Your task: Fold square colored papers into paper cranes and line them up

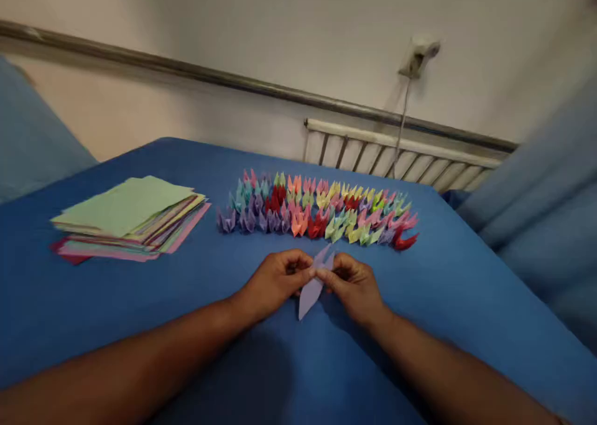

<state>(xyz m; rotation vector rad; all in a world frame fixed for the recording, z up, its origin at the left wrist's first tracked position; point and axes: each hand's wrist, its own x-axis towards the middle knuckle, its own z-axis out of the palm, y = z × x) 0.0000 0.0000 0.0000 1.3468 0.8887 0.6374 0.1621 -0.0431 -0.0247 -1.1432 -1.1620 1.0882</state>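
Observation:
A partly folded lilac paper piece (313, 286) is pinched between both my hands just above the blue tabletop (466, 300). My left hand (276, 280) grips its left side with closed fingers. My right hand (355, 286) pinches its right side, fingers closed too. Two thin points of the paper stick up between my thumbs, and a longer point hangs down toward me. Just beyond my hands stand several rows of small folded paper cranes (317, 210) in purple, red, orange, yellow, green and pink.
A stack of flat coloured paper sheets (133, 219) with a pale green top lies at the left. A radiator (396, 154) and a wall plug with a cable (417, 58) are behind the table. Blue cloth covers things at both sides.

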